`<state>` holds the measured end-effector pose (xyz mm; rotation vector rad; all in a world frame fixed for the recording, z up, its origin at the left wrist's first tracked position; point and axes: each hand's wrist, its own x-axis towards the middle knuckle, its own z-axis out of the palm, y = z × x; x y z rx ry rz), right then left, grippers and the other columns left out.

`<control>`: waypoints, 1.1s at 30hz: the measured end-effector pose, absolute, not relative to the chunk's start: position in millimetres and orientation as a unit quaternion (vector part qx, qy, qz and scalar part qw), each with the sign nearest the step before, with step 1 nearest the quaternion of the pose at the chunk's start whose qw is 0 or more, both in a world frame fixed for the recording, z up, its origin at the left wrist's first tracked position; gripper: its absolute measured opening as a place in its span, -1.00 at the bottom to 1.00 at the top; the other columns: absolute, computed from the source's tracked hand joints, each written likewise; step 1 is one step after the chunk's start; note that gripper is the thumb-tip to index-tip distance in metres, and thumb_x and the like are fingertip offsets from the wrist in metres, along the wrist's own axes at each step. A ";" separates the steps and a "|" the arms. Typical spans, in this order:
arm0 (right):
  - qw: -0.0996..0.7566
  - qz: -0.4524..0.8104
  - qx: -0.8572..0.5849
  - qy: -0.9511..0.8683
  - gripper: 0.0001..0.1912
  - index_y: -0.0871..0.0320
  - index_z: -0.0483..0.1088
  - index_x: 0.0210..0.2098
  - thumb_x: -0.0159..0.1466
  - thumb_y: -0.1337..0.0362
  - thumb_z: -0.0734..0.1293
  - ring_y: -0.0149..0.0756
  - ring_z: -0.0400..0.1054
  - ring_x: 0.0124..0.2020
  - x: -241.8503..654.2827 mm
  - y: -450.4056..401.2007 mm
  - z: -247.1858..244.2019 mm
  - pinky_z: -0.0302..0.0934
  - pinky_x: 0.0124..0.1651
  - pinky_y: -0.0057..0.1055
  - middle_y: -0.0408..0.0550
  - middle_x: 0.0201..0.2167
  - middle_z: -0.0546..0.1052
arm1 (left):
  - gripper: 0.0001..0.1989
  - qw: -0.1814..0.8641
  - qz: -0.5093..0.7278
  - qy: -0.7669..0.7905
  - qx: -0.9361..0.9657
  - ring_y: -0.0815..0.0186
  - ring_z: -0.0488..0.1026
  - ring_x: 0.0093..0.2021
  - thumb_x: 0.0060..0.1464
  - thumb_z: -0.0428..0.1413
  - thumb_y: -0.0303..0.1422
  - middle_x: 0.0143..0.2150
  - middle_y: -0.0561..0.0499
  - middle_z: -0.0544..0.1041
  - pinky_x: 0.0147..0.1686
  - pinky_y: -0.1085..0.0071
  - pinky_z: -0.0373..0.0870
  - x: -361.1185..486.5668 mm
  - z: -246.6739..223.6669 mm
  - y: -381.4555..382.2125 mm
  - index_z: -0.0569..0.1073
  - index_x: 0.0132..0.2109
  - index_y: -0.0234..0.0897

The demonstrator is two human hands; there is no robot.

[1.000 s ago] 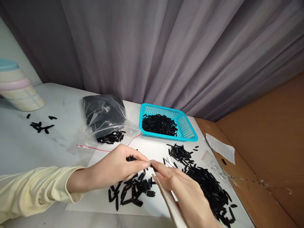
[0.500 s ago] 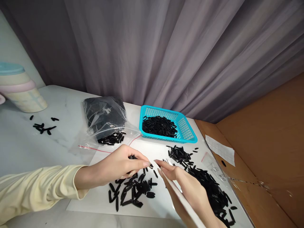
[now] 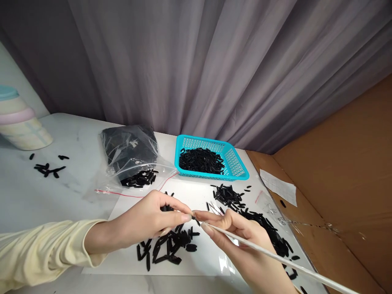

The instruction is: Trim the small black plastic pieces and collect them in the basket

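Observation:
My left hand (image 3: 162,216) comes in from the left and pinches a small black piece (image 3: 196,219) between thumb and forefinger. My right hand (image 3: 241,241) meets it fingertip to fingertip, holding the tip of a long thin white strip (image 3: 269,254) that runs down to the lower right. Loose black pieces (image 3: 170,245) lie on a white sheet (image 3: 122,267) below my left hand. A larger pile of black pieces (image 3: 272,234) is partly hidden behind my right hand, and a smaller pile (image 3: 228,195) sits above it.
A blue basket (image 3: 211,176) with black pieces stands at the back. Left of it lies a clear zip bag (image 3: 131,151) with dark contents. A cup (image 3: 23,122) and scattered pieces (image 3: 50,169) are on the left. At the right are a paper slip (image 3: 278,185) and cardboard (image 3: 343,183).
My hands have come together at the fingertips. The white strip, earlier steep beside my right hand, now slants flatter across it to the lower right. The whole view has shifted slightly.

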<state>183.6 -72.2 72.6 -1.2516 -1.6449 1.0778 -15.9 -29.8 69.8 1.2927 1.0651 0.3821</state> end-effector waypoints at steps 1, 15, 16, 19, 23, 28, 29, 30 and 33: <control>0.393 0.427 -0.492 -0.649 -0.76 0.11 0.33 -0.55 0.21 0.20 0.34 -0.06 0.50 -0.15 183.5 -71.9 72.7 0.44 -0.20 -0.35 -0.02 -0.38 0.63 | -0.69 0.653 0.169 0.469 0.569 0.50 -0.02 -0.67 0.04 0.10 -0.18 -0.69 0.21 0.15 -0.69 0.54 -0.11 -16.2 69.8 -30.1 0.53 -0.16 -0.30; 0.269 -0.094 -0.347 -0.893 -0.70 0.31 0.45 -0.26 0.31 0.51 0.09 -0.21 0.49 -0.48 191.6 -78.6 16.2 0.26 -0.58 -0.40 0.10 -0.43 0.59 | -0.71 0.551 0.229 0.426 0.681 0.46 0.05 -0.63 0.04 0.06 -0.25 -0.65 0.15 0.25 -0.63 0.51 0.02 15.7 51.3 -3.4 0.58 -0.23 -0.36; 0.228 -0.112 -0.343 -0.904 -0.67 0.34 0.45 -0.26 0.29 0.54 0.06 -0.24 0.44 -0.57 191.8 -80.4 11.7 0.19 -0.63 -0.38 0.06 -0.53 0.55 | -0.71 0.546 0.230 0.412 0.693 0.45 0.08 -0.61 0.04 0.06 -0.27 -0.62 0.13 0.30 -0.61 0.51 0.05 25.7 48.9 1.2 0.59 -0.24 -0.37; 0.157 -0.147 -0.346 -0.913 -0.64 0.42 0.44 -0.21 0.22 0.62 0.05 -0.27 0.28 -0.69 192.7 -84.3 2.3 0.08 -0.66 -0.35 -0.04 -0.65 0.43 | -0.72 0.543 0.220 0.388 0.711 0.44 0.11 -0.61 -0.02 0.08 -0.32 -0.65 0.12 0.30 -0.58 0.50 0.07 59.4 41.4 16.6 0.59 -0.27 -0.42; 0.147 -0.157 -0.351 -0.911 -0.66 0.50 0.38 -0.13 0.18 0.63 0.09 -0.25 0.28 -0.62 196.6 -83.3 -9.0 0.07 -0.61 -0.34 0.00 -0.59 0.42 | -0.75 0.549 0.209 0.370 0.720 0.43 0.17 -0.61 -0.07 0.10 -0.39 -0.66 0.11 0.33 -0.57 0.49 0.10 105.3 25.4 38.1 0.58 -0.28 -0.46; 0.143 -0.170 -0.349 -0.910 -0.66 0.51 0.33 -0.06 0.17 0.57 0.17 -0.22 0.28 -0.56 202.4 -81.2 -21.4 0.01 -0.59 -0.34 0.01 -0.54 0.43 | -0.81 0.594 0.162 0.343 0.709 0.48 0.08 -0.70 -0.08 0.09 -0.43 -0.72 0.16 0.25 -0.67 0.51 0.00 145.4 12.3 46.1 0.55 -0.35 -0.48; 0.142 -0.163 -0.356 -0.909 -0.66 0.50 0.32 -0.04 0.18 0.55 0.18 -0.22 0.29 -0.54 202.9 -81.5 -22.2 0.02 -0.58 -0.34 0.02 -0.52 0.44 | -0.81 0.605 0.155 0.333 0.706 0.50 0.06 -0.71 -0.06 0.10 -0.39 -0.72 0.17 0.24 -0.69 0.51 -0.02 148.0 14.1 44.4 0.54 -0.36 -0.47; 0.146 -0.152 -0.363 -0.908 -0.66 0.48 0.31 -0.03 0.20 0.53 0.18 -0.21 0.30 -0.51 203.2 -81.8 -22.5 0.02 -0.57 -0.34 0.02 -0.49 0.45 | -0.79 0.615 0.150 0.322 0.704 0.51 0.04 -0.72 -0.04 0.11 -0.34 -0.72 0.18 0.22 -0.70 0.52 -0.05 148.0 17.4 41.9 0.53 -0.38 -0.46; 0.204 -0.111 -0.384 -0.894 -0.69 0.38 0.32 -0.03 0.26 0.50 0.14 -0.23 0.31 -0.47 203.9 -81.3 -20.2 0.05 -0.55 -0.36 0.02 -0.42 0.48 | -0.63 0.641 0.141 0.296 0.694 0.53 0.00 -0.73 -0.03 0.13 -0.14 -0.72 0.19 0.17 -0.73 0.52 -0.13 133.0 33.0 33.4 0.51 -0.42 -0.44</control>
